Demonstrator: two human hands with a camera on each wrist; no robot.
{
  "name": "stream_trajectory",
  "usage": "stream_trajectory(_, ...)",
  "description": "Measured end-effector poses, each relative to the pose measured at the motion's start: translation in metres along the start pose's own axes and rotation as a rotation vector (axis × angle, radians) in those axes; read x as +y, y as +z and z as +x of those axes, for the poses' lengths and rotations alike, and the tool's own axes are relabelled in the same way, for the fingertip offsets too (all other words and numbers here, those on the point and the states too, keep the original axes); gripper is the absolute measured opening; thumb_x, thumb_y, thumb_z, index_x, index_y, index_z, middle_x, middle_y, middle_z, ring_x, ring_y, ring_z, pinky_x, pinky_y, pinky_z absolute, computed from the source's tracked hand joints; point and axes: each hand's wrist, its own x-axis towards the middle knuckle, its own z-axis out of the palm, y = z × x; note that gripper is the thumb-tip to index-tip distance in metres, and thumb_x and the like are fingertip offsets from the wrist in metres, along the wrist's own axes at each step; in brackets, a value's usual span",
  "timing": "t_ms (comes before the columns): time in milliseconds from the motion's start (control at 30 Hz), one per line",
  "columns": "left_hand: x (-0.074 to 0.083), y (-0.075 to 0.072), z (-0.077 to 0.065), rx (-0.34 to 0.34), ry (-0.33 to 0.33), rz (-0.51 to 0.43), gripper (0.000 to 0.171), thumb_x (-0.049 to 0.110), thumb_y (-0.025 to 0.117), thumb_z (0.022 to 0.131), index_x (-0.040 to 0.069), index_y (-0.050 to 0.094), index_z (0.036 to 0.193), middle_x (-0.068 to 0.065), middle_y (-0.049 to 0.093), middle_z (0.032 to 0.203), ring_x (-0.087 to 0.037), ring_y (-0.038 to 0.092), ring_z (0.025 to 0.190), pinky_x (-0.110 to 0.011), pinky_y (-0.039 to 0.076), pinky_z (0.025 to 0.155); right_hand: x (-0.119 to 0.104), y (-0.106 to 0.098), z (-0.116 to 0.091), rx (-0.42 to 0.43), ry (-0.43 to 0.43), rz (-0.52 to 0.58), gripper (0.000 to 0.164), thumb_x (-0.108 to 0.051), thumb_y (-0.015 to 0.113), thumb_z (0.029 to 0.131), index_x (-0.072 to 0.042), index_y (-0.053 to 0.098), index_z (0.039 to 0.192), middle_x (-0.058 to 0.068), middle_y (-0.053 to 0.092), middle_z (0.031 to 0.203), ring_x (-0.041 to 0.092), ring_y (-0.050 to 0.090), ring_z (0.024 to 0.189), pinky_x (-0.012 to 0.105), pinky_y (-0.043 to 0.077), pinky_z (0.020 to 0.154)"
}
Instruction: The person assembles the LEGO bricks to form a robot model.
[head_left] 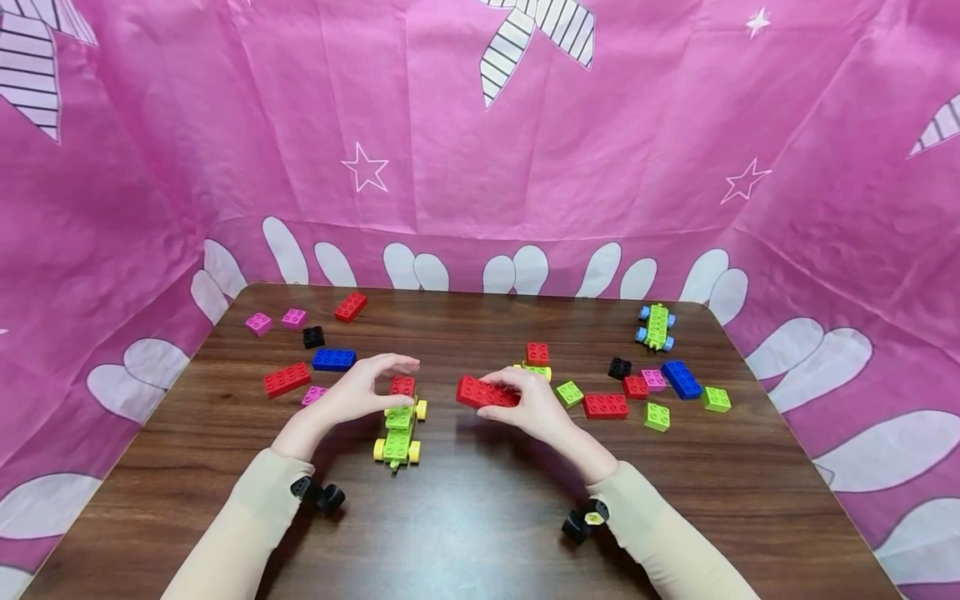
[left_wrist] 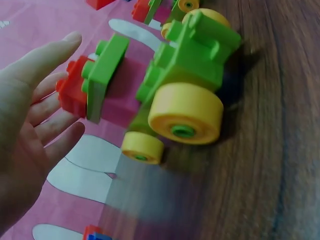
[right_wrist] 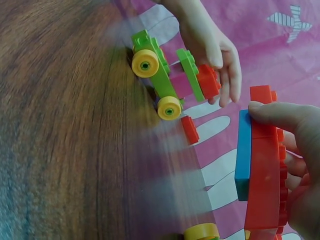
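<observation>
My right hand (head_left: 536, 407) grips a long red brick (head_left: 480, 392) above the middle of the table. In the right wrist view a blue brick (right_wrist: 243, 155) sits against its underside, and the thumb presses near one end. My left hand (head_left: 358, 390) is spread beside a green toy car (head_left: 397, 446) with yellow wheels, thumb apart from the fingers. The car carries a pink brick (left_wrist: 125, 92), a green brick (left_wrist: 107, 77) over that and a small red brick (left_wrist: 72, 92) on top. In the left wrist view the fingers lie right behind this red brick.
Behind my right hand stands another yellow-wheeled base with a red brick (head_left: 537, 353) on it. Loose bricks lie at the left, including a blue brick (head_left: 334, 359), and more at the right, including a red brick (head_left: 606, 406). A blue-wheeled green base (head_left: 657, 327) is at the back right.
</observation>
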Motion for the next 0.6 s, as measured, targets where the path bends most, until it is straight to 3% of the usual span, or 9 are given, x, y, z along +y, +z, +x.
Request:
stream_trajectory(400,-0.009,0.001,-0.006,-0.019,-0.099,-0.036,0.054,0.023,0.075,0.084,0.002,0.056,0.130,-0.014,0.060,0.130,-0.034,0.056,0.117,-0.056,0.046,0.096,0.006,0.002,0.000,0.031,0.010,0.006,0.041,-0.028,0.084,0.073,-0.011,0.072,0.109,0.003,0.072,0.099,0.012,0.060,0.082,0.028,0.051,0.071)
stream_trajectory(600,-0.013,0.002,-0.006,-0.019,-0.122,-0.064,0.044,0.024,0.075,0.084,0.007,0.062,0.123,-0.010,0.067,0.118,-0.031,0.059,0.114,-0.054,0.046,0.097,0.006,0.001,0.000,0.019,0.055,0.026,0.043,-0.027,0.084,0.073,-0.012,0.072,0.111,0.003,0.071,0.102,0.014,0.060,0.084,0.030,0.052,0.073)
